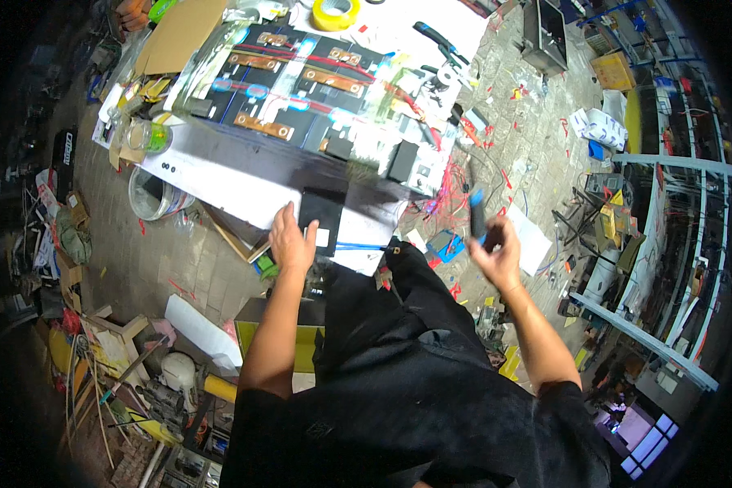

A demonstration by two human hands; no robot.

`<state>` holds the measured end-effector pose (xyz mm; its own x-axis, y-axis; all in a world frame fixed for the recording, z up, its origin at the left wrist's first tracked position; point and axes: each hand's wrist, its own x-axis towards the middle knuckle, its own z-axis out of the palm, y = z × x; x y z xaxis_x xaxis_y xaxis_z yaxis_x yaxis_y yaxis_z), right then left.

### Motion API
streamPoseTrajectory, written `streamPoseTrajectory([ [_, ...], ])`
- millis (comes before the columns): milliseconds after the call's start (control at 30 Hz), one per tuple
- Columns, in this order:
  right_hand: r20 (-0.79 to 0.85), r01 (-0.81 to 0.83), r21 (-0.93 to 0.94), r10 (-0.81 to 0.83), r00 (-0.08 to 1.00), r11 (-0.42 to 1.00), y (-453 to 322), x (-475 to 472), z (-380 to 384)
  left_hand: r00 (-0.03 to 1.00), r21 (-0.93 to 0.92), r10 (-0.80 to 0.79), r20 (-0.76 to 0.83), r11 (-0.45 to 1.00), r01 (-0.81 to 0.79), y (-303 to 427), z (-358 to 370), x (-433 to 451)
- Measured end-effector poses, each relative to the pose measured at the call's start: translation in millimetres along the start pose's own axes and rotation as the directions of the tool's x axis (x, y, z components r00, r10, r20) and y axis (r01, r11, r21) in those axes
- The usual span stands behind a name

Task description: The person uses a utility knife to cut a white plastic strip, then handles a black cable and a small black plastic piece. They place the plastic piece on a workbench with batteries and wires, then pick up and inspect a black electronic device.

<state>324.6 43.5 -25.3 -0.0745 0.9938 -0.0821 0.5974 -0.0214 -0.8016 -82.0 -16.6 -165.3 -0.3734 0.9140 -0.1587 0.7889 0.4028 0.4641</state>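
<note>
My left hand (pixel 291 241) lies at the left edge of a flat black rectangular module (pixel 323 210), fingers extended and thumb over its lower left part. The module bears a small white label, and blue wires (pixel 361 246) run right from its lower end to a ring terminal (pixel 396 249). To the right, my right hand (pixel 499 251) grips a tool with a black and blue handle (pixel 477 215); its upper end is blurred. Beyond the module sits a battery pack of dark cells (pixel 283 91) with copper busbars (pixel 263 125) and red wires (pixel 323 108).
On the white worktop (pixel 219 186) are a clear jar (pixel 149 136), yellow tape roll (pixel 335 14) and black-and-blue pliers (pixel 442 43). A plastic bucket (pixel 152 195) stands left below. Loose red wires (pixel 448 183) hang at the right edge. Metal shelving (pixel 665 183) stands farther right.
</note>
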Motion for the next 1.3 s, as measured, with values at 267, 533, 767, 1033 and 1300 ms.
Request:
streamPoseTrajectory([
  [267,-0.061,0.082,-0.353,-0.110,0.992,0.932,40.9,269.5,3.9,0.961,-0.108,-0.137,-0.241,0.988,0.114,10.9,-9.8,-53.4],
  [533,0.020,0.023,-0.405,-0.017,1.000,0.914,78.2,479.3,59.2,0.823,-0.153,-0.565,-0.061,0.820,0.552,-2.7,26.2,-199.4],
  [767,0.077,0.211,-0.268,-0.198,0.977,0.940,65.6,461.8,72.7,0.663,-0.327,-0.744,0.082,0.609,0.723,18.1,62.1,-275.3],
  [1033,0.055,0.232,0.052,-0.235,0.971,0.971,142.6,369.3,23.0,0.692,-0.590,-0.721,0.036,0.543,0.597,33.2,93.0,-276.6],
  [1300,0.034,0.106,-0.237,-0.101,0.994,0.966,212.7,303.4,-16.5,0.685,-0.464,-0.728,0.018,0.601,0.651,35.0,126.5,-327.1],
])
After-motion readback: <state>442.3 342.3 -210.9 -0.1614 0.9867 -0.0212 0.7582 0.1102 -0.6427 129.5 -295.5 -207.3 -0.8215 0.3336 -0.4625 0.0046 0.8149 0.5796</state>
